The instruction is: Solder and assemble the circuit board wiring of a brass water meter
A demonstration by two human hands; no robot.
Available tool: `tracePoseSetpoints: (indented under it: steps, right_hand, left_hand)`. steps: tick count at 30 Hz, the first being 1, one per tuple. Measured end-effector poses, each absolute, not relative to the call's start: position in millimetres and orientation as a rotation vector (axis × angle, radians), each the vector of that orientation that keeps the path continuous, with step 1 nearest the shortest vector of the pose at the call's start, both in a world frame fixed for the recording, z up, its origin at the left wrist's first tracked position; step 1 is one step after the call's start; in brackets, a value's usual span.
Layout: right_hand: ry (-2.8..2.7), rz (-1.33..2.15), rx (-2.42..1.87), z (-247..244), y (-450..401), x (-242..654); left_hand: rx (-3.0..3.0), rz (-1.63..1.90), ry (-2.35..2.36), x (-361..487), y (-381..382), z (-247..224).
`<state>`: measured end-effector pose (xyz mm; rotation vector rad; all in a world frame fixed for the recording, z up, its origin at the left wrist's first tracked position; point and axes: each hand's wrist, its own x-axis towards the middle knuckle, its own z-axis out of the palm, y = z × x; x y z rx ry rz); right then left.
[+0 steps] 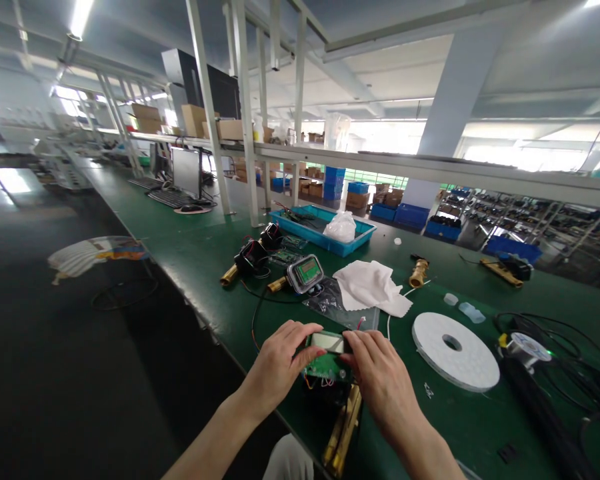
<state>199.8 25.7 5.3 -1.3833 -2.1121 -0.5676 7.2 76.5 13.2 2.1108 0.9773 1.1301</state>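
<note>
A green circuit board with a small display (329, 365) is gripped between my two hands, near the front edge of the green bench. My left hand (286, 353) pinches its left side with thumb and fingers. On the right side, my right hand (377, 363) holds the board the same way. Thin coloured wires hang from the board's lower edge, above a dark housing. Below that, a brass pipe fitting (347, 427) points toward me. Just beyond my hands lie a clear plastic bag (337, 303) and a white cloth (370, 285).
A meter with a display (306, 272) and other brass-ended units (247, 259) stand farther left. Behind them sits a blue tray (347, 248). To the right are a white foam reel (455, 351), a solder spool (527, 348), tangled black cables and a brass fitting (419, 272).
</note>
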Motion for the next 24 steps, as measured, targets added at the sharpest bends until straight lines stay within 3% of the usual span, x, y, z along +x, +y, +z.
tracePoseSetpoints:
  steps: [7, 15, 24]
  right_hand:
    - [-2.088, -0.532, -1.412, 0.4, 19.8, 202.3]
    - [-1.967, -0.381, -1.267, 15.7, 13.1, 191.1]
    - [-1.977, -0.305, -1.149, -5.7, 22.1, 184.8]
  left_hand:
    - [1.432, 0.954, 0.73, 15.6, 65.1, 11.0]
    - [1.561, 1.005, 0.741, 24.0, 57.2, 10.9]
    - [1.59, 1.047, 0.777, 25.6, 54.7, 6.8]
